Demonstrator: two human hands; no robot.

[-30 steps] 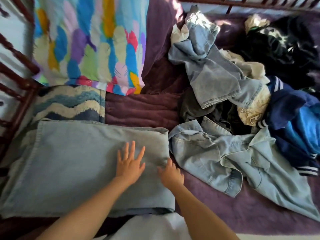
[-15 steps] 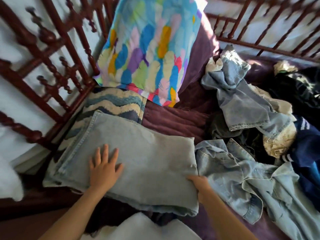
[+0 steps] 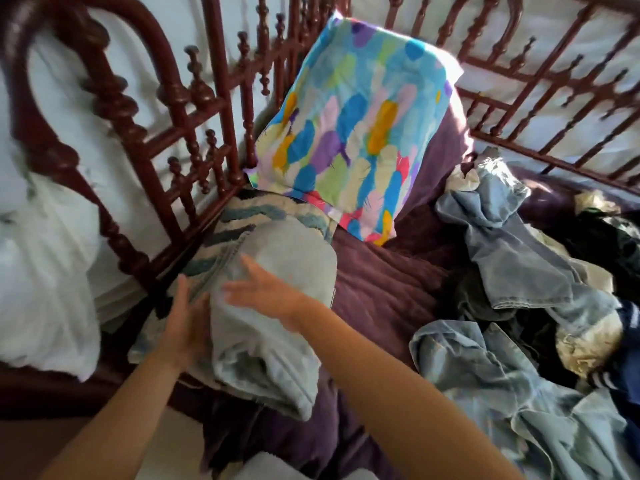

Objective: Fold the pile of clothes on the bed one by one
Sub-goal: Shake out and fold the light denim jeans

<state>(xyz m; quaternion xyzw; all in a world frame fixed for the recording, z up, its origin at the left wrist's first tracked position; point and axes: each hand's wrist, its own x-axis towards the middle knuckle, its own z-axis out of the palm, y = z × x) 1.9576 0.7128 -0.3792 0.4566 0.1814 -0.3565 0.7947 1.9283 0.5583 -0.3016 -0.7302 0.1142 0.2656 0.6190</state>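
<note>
The folded light-blue jeans (image 3: 291, 254) lie doubled over at the left of the bed, on a blue-and-cream wavy-striped cloth (image 3: 242, 216). With straight fingers, my left hand (image 3: 187, 323) touches the bundle's left side. Flat on top of the bundle lies my right hand (image 3: 266, 289), its fingers spread. To the right sits the unfolded pile: a crumpled denim shirt (image 3: 491, 382), another pair of jeans (image 3: 502, 247), and dark and navy garments (image 3: 623, 341) behind them.
A bright feather-print pillow (image 3: 353, 140) leans against the dark red wooden bed rail (image 3: 214, 140). A purple blanket (image 3: 381, 289) covers the mattress. White bedding (image 3: 41, 271) bulges beyond the rail on the left.
The flat jeans have been folded over from right to left into a thicker bundle. My right hand left the right edge and now lies on top; the view swung left and up.
</note>
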